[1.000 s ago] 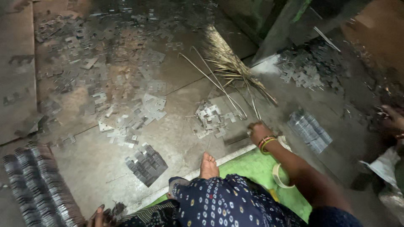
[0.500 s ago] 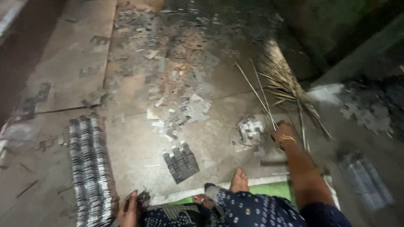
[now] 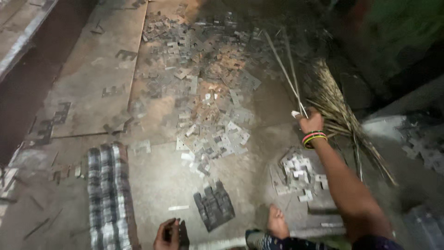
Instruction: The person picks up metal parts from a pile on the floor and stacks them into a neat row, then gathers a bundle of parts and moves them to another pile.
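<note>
**Broom raised over a floor strewn with metal pieces**

We look down on a metal-plated floor [image 3: 92, 83]. Right of centre, our right hand [image 3: 311, 122] is closed around the thin stalks of a twig broom [image 3: 335, 109]: a few bare sticks run up and to the left from the fist, while the bushy straw end spreads just behind the hand and trails toward the lower right. Bright bangles [image 3: 314, 138] ring the wrist just below the grip.

At the bottom edge, left of centre, our left hand [image 3: 169, 234] rests on the floor, fingers curled; we cannot tell whether it holds anything. Just to its right lies a dark stack of notched plates [image 3: 214, 207]. A long banded row of stacked pieces [image 3: 108, 194] runs along the lower left.

A loose scatter of stamped metal pieces [image 3: 208, 111] covers the upper centre, well left of the broom hand. A smaller pale heap [image 3: 298, 173] sits directly below the right wrist, and a bare foot [image 3: 277, 222] shows beneath it.
</note>
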